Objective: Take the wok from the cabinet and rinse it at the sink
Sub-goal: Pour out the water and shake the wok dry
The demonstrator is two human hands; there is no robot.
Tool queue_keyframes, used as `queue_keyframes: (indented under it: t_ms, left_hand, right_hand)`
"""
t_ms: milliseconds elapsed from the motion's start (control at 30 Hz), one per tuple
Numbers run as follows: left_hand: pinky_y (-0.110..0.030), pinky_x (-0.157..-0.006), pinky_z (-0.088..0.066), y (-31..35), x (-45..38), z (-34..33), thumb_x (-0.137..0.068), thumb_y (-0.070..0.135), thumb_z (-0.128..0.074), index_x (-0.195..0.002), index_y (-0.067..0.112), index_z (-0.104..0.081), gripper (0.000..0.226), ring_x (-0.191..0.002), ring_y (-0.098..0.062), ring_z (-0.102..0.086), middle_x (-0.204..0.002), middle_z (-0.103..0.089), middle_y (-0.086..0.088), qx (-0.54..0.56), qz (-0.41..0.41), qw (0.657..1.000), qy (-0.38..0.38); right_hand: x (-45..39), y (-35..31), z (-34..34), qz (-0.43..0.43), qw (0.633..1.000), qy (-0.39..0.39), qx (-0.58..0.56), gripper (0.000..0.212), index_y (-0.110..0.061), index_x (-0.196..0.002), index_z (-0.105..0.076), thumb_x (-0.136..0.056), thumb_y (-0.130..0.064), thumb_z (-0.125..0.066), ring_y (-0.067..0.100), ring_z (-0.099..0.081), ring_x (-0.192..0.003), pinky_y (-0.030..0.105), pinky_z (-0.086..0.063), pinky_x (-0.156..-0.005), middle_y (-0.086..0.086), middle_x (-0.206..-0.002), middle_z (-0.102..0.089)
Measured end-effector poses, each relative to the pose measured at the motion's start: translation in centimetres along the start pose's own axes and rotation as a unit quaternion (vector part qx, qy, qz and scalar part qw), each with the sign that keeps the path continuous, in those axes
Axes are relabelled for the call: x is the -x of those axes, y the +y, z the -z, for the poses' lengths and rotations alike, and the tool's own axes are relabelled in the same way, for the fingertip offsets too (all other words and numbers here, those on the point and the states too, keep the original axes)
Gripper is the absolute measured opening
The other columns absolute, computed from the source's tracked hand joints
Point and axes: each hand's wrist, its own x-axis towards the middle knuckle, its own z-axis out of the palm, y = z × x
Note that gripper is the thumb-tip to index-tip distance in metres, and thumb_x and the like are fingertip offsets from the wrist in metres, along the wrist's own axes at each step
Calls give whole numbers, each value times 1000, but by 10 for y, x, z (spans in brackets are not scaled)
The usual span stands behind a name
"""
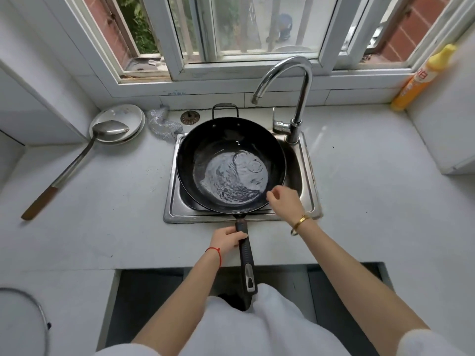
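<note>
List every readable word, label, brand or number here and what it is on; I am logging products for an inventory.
Dish soap bottle, orange with a yellow cap, on the counter's right corner: red characters on its label, too blurred to quote.
Tile ledge below the window: a small dark mark, too small to read.
Wok, faucet and sink: no text visible.

Daylight enters a white-framed window (pixel 231 29) above the pale countertop (pixel 372 188).
</note>
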Motion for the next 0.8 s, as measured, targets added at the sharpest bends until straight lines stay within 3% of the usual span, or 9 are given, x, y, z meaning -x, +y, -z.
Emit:
queue_keyframes:
  t_ms: [100, 200, 300, 367, 467, 567, 633, 700, 800]
  left_hand:
    - [-38, -96, -53, 0, 3, -3, -82, 5, -71, -93, 14, -68, 14, -101, -29, -68, -105, -71, -15, 14, -4, 1000, 15]
    - [-40, -99, -52, -5, 0, -2, -81, 8, -74, -108, 8, -69, 28, -102, -27, -68, -106, -72, -12, 13, -6, 1000, 19]
    - [-40, -100, -51, -4, 5, -3, -80, 9, -75, -117, 0, -65, 39, -98, -24, -66, -109, -70, -17, 17, -2, 1000, 20]
    - [-36, -94, -53, -2, 9, -2, -83, 5, -72, -120, -2, -61, 40, -83, -20, -62, -105, -70, -20, 33, 2, 999, 26]
    - [-19, -65, -53, -1, 10, -1, -85, 5, -70, -118, -3, -63, 35, -55, -5, -59, -87, -72, -27, 33, -8, 999, 24]
    - [-31, -79, -56, 0, 15, -1, -87, 7, -68, -117, -1, -64, 31, -76, -18, -64, -86, -69, -13, 26, -3, 999, 23]
    - [-31, -58, -54, 0, 18, -1, -90, 10, -64, -114, 1, -65, 25, -62, -23, -57, -78, -63, -12, 28, 7, 1000, 2]
    - [-22, -40, -40, 0, 18, 0, -92, 14, -61, -109, 4, -64, 20, -40, -16, -43, -67, -58, -12, 25, 18, 999, -15]
    - [-22, -46, -40, 0, 14, 0, -91, 11, -61, -106, 9, -65, 15, -49, -12, -50, -79, -65, -10, 38, 12, 999, -8]
  right_hand:
    - [33, 7, -18, -29, 995, -91, 23, 28, -4, -88, -65, -93, -29, -54, 26, -61, -81, 36, -47, -72, 9, -84, -68]
    - [58, 11, -39, -43, 980, -194, 26, 35, -6, -100, -67, -90, -39, -59, 24, -65, -90, 36, -53, -82, 10, -97, -72]
    - [77, 6, -56, -65, 963, -260, -30, 32, -8, -96, -63, -90, -39, -59, 19, -64, -76, 28, -56, -66, 11, -92, -70]
    - [85, 2, -69, -66, 963, -261, -33, 25, -15, -80, -58, -91, -37, -58, 15, -61, -68, 22, -52, -57, 4, -80, -64]
    - [89, -3, -90, -103, 961, -237, -97, 17, -14, -85, -61, -90, -30, -57, 25, -70, -82, 37, -59, -79, 10, -86, -72]
    - [93, -8, -101, -186, 932, -201, -236, 18, -8, -79, -63, -93, -17, -55, 26, -69, -64, 41, -62, -74, 12, -73, -71]
    - [95, -12, -105, -235, 913, -169, -287, 25, -8, -72, -63, -94, -17, -56, 22, -66, -55, 35, -61, -62, 10, -66, -68]
    - [95, -13, -109, -257, 907, -144, -301, 29, -9, -69, -64, -94, -22, -58, 22, -67, -55, 34, -61, -59, 9, -63, -68]
    - [95, -14, -112, -257, 906, -133, -310, 29, -6, -73, -66, -93, -27, -60, 24, -65, -54, 36, -60, -56, 10, -61, -66]
